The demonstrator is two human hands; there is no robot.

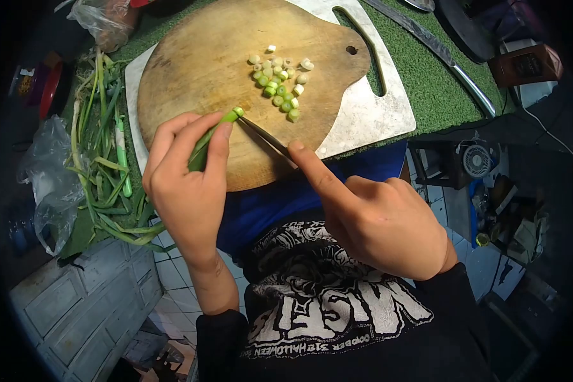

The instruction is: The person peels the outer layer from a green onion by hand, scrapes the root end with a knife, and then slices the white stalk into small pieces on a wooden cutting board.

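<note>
A clear plastic bag with something reddish inside is seen at the far left corner of the bench, which is covered with green turf-like matting. A second, crumpled plastic bag lies at the left edge; what it holds cannot be made out.

A round wooden cutting board is laid on a white plastic board in the middle of the bench. A small heap of cut green onion rings is gathered on the wooden board, toward its right side near the handle hole.

A green onion stalk is pinned under the left hand, whose grip is closed around it with the fingers curled over the top; only the cut tip shows beyond the fingertips, resting on the near part of the wooden board. A knife is held in the closed grip of the right hand, the forefinger stretched along the spine of the blade. The blade edge is set against the stalk tip, just beside the left fingertips. The cut rings lie apart from both hands, farther up the board.

A bundle of uncut green onions is spread along the left edge of the bench, beside the boards. A long steel knife is laid on the matting toward the far right corner.
</note>
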